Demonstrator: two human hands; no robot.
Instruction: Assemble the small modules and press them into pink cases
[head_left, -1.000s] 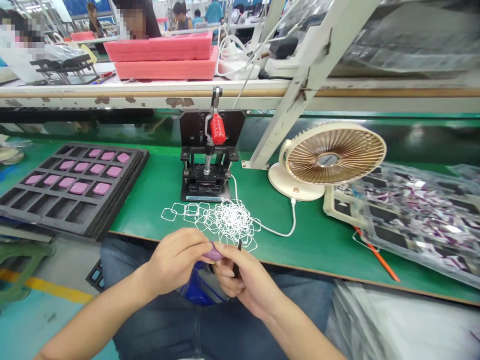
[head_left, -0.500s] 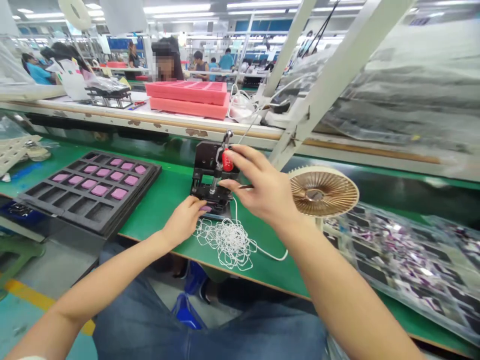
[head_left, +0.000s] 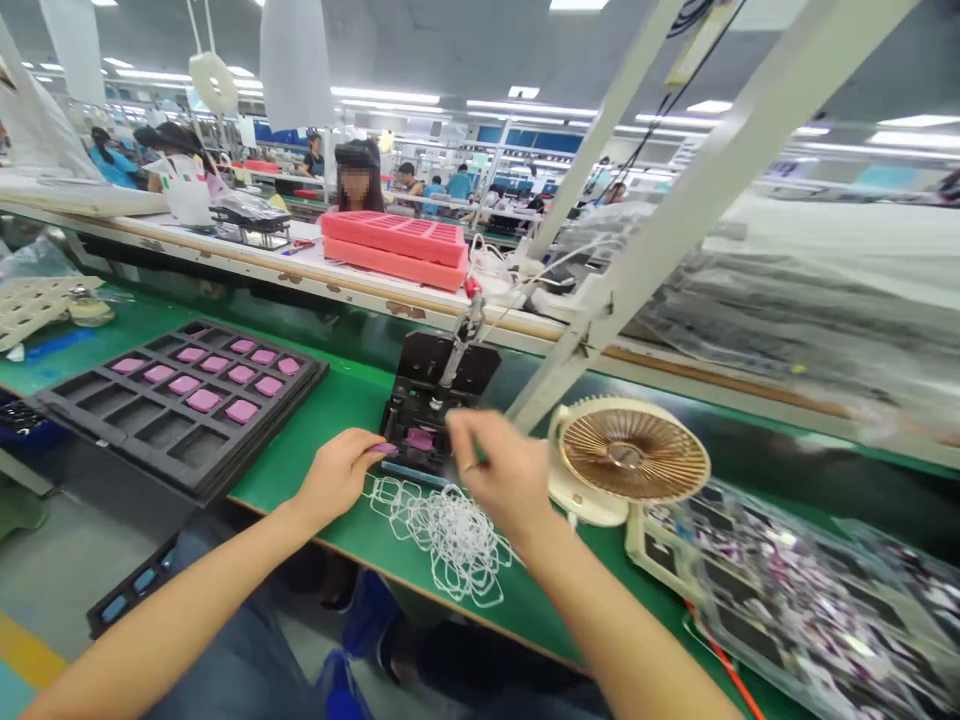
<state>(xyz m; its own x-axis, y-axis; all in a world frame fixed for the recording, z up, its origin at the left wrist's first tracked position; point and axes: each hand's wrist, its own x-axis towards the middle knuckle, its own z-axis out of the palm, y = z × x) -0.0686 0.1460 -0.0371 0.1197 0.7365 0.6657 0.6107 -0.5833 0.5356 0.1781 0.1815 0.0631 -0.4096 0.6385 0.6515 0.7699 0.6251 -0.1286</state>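
Note:
My left hand (head_left: 337, 475) pinches a small purple rounded-square piece (head_left: 382, 448) at the left edge of a black clamp fixture (head_left: 442, 370). A second purple piece (head_left: 419, 439) lies in the fixture's bed. The toggle clamp is swung up, and its red handle (head_left: 472, 287) stands away from both hands. Just right of the bed, my right hand (head_left: 499, 470) is curled and partly blurred. A thin dark thing shows by its fingers, too small to name. In front of the fixture lies a tangled pile of white square loops (head_left: 457, 535).
Left on the green bench, a black foam tray (head_left: 161, 430) holds several purple pieces. A cream fan (head_left: 630, 455) stands to the right, beside plastic-covered trays of small parts (head_left: 810, 570). A slanted white post (head_left: 645, 240) rises behind. Red foam trays (head_left: 394, 240) sit on the shelf.
The clamp's red handle has gone up and back, and my right hand has left it and come down. My left hand has drawn slightly left with a purple piece. The view has tilted up.

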